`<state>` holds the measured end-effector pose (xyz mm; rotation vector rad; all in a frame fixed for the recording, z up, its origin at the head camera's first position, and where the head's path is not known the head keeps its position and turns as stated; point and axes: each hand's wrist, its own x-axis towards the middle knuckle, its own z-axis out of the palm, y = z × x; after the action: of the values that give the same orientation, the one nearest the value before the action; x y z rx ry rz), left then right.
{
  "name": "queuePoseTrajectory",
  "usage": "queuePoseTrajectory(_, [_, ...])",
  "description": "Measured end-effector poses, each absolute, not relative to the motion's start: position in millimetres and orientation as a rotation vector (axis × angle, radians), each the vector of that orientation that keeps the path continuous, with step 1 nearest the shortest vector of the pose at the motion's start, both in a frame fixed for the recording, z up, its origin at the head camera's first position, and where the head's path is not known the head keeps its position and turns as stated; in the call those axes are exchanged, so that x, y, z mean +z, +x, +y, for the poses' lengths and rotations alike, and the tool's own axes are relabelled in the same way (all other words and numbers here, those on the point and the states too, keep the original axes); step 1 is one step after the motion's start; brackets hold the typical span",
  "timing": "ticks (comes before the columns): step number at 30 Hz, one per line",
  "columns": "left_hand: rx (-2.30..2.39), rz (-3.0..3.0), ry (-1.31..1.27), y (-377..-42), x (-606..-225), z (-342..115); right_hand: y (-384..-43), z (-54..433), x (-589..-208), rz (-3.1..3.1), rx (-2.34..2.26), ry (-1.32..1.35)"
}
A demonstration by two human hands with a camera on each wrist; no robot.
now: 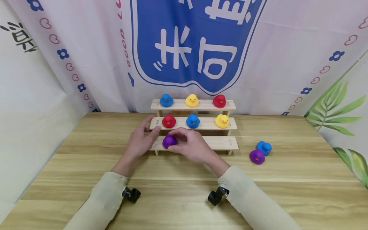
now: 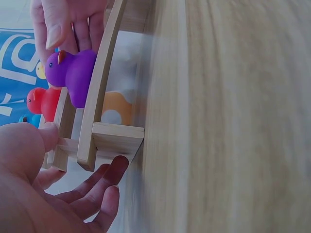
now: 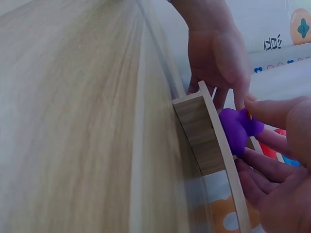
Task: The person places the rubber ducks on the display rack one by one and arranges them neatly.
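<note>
A three-tier wooden display stand (image 1: 219, 143) holds rubber ducks. My right hand (image 1: 194, 147) pinches a purple rubber duck (image 1: 169, 141) at the left of the lowest shelf, the thumb by its head and the fingers around its far side. In the left wrist view, that purple duck (image 2: 77, 75) sits upright on the shelf. My left hand (image 1: 141, 139) holds the stand's left end, thumb and forefinger about the middle shelf's end. Red (image 1: 168, 121), blue (image 1: 193, 121) and yellow (image 1: 222, 121) ducks stand on the middle shelf.
The top shelf carries blue (image 1: 166, 100), yellow (image 1: 192, 100) and red (image 1: 219, 101) ducks. Right of the stand, another blue duck (image 1: 264, 148) and another purple duck (image 1: 257, 157) touch each other on the wooden table (image 1: 178, 204). A printed curtain (image 1: 258, 64) hangs behind.
</note>
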<state>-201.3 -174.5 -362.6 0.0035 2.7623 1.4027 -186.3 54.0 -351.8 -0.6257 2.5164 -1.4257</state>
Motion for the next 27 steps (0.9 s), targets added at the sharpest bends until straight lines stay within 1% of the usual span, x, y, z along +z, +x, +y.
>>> queuePoseTrajectory(10, [1.395, 2.756, -0.028, -202.1, -363.6, -171.9, -179.7, 72.8, -341.8, 2.552, -1.43, -0.61])
queuePoseTrajectory(19, [1.403, 2.761, -0.014, -203.3, -362.9, -171.5, -175.6, 99.4, -336.2, 2.538, -1.496, -0.565])
queuePoseTrajectory(27, [1.408, 2.757, -0.035, -202.6, -363.5, -171.4, -173.5, 117.2, -334.1, 2.564, -1.54, -0.614])
